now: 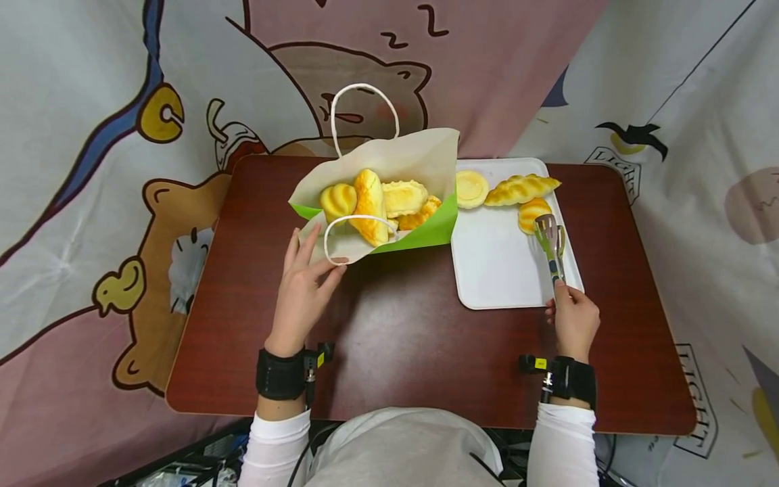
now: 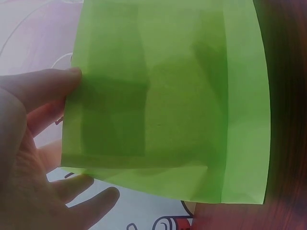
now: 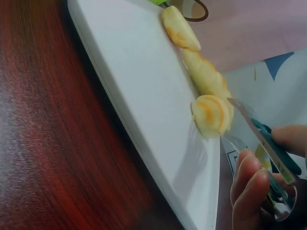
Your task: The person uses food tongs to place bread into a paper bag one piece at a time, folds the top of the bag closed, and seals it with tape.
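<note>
A green and white paper bag [image 1: 426, 233] with white rope handles stands open at the table's left, tilted toward me. Bread pieces fill its mouth, among them a long roll [image 1: 369, 206] and a swirled bun [image 1: 338, 201]. My left hand [image 1: 302, 291] holds the near left rim, thumb at the front edge and fingers spread along the side. In my right hand [image 1: 575, 319] is a pair of food tongs [image 1: 551, 247] with metal ends, gripped by the handles. The tong tips are right at a round striped bun [image 3: 211, 116] on the white tray [image 1: 496, 270].
Also on the tray are a twisted bread [image 1: 522, 190] and a round flat pastry [image 1: 471, 189], lined up toward its far edge. The tray sits beside the bag on a brown table [image 1: 414, 338]. A printed curtain [image 1: 499, 74] hangs just behind the table.
</note>
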